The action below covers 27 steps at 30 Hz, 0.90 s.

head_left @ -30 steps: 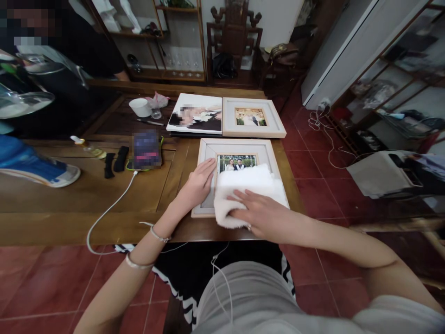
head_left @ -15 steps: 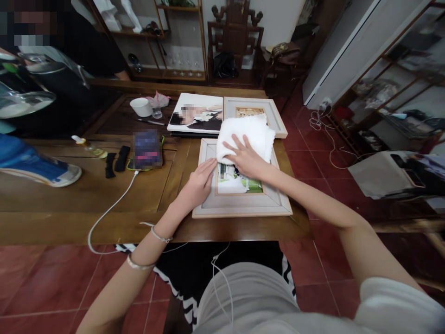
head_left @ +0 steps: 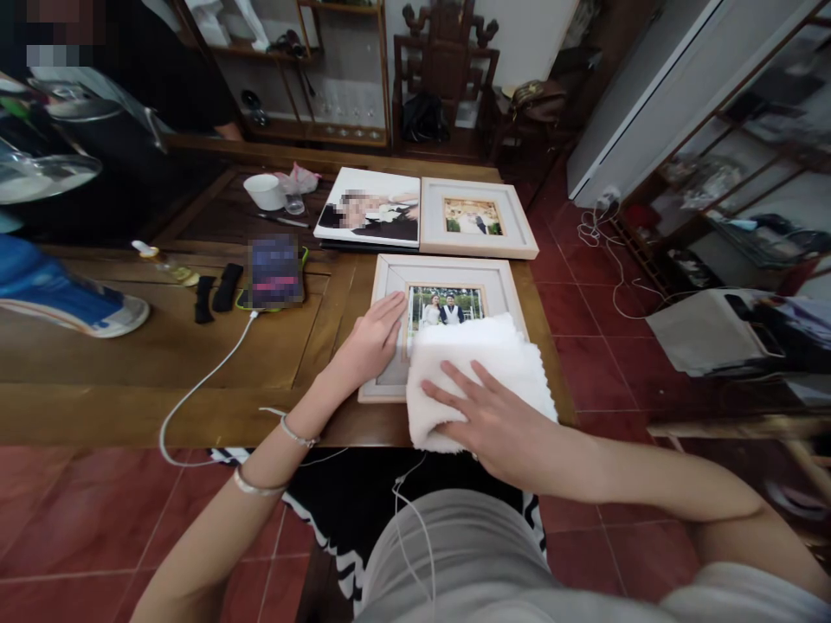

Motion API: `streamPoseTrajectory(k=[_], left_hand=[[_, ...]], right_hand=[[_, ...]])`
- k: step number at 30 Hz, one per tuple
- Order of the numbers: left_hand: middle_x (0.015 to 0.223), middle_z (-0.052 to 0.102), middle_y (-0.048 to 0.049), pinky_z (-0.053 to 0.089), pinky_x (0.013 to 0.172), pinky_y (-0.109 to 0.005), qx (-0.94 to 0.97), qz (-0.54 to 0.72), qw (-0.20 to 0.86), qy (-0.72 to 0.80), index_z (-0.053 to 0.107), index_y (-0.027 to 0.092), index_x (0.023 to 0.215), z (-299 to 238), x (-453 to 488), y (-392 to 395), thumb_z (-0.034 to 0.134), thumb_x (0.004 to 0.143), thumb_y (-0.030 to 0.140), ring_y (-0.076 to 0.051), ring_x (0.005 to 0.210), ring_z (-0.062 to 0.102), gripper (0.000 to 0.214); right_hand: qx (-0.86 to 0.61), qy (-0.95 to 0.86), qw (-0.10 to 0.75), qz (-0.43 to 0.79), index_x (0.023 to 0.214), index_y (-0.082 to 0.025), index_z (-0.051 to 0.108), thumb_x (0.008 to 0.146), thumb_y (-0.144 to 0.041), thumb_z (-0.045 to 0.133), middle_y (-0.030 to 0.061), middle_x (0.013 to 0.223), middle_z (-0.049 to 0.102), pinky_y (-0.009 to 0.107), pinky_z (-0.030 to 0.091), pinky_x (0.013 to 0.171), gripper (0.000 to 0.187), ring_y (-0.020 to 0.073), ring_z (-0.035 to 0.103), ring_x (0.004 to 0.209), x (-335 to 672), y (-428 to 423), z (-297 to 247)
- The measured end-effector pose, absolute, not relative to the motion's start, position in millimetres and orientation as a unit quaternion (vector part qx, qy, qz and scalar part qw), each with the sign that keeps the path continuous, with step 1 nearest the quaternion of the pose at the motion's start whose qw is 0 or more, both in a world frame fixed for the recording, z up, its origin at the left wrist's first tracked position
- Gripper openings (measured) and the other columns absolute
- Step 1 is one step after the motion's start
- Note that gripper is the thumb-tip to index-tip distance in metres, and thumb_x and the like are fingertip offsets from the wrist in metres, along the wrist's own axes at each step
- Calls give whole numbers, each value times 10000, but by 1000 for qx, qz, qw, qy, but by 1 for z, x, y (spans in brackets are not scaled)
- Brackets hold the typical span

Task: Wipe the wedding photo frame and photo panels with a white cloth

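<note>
A pale wooden picture frame (head_left: 447, 272) with a photo of a couple lies flat at the near edge of the wooden table (head_left: 130, 363). My left hand (head_left: 371, 343) rests flat on the frame's left border, fingers stretched out. My right hand (head_left: 493, 420) presses flat on a white fluffy cloth (head_left: 477, 363) that covers the frame's lower half and hangs over the table edge.
Behind lie a second framed photo (head_left: 476, 218) and a large photo print (head_left: 371, 208). A phone (head_left: 273, 272) on a white charging cable, two black items, a small bottle, a white cup (head_left: 265, 191) and another person's shoe (head_left: 84, 307) sit to the left. Shelves stand around.
My right hand slid the cloth from the frame's near end up to its far end, then back down to the near edge. My left hand stayed on the frame's left border.
</note>
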<state>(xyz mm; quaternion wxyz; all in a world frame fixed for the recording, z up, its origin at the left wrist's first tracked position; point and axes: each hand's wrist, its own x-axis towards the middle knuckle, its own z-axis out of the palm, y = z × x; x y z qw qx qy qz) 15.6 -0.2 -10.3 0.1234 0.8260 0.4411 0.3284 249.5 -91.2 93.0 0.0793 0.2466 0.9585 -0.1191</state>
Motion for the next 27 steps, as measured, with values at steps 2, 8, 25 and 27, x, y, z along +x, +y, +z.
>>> streamPoseTrajectory(k=[2, 8, 25, 27], left_hand=[[1417, 503, -176, 345, 1144, -498, 828, 327, 123, 438, 488, 100, 1367, -10, 15, 0, 347, 959, 180, -263, 1365, 417, 439], [1461, 451, -171, 349, 1130, -508, 817, 313, 153, 460, 367, 127, 1457, -8, 14, -3, 295, 994, 220, -262, 1381, 388, 478], [1559, 293, -156, 271, 1174, -429, 794, 380, 163, 445, 211, 148, 1519, 1, 13, -6, 242, 1015, 485, -255, 1432, 297, 607], [1541, 331, -157, 286, 1167, -426, 789, 388, 161, 447, 246, 143, 1508, 1, 13, -8, 215, 1017, 487, -250, 1419, 325, 601]], right_hand=[[264, 957, 56, -109, 1264, -201, 593, 766, -38, 549, 114, 1560, 306, 673, 255, 1099, 526, 402, 188, 1441, 245, -81, 81], [349, 936, -18, -36, 1325, -152, 530, 766, -12, 491, 144, 1543, 333, 632, 244, 1118, 578, 361, 218, 1442, 246, 0, 57], [223, 972, 73, -17, 1269, -92, 582, 805, -25, 491, 193, 1528, 336, 613, 193, 1149, 477, 379, 169, 1449, 190, 7, 68], [188, 978, 77, -49, 1225, -122, 615, 814, -43, 511, 183, 1514, 367, 597, 205, 1153, 431, 361, 194, 1448, 196, -16, 75]])
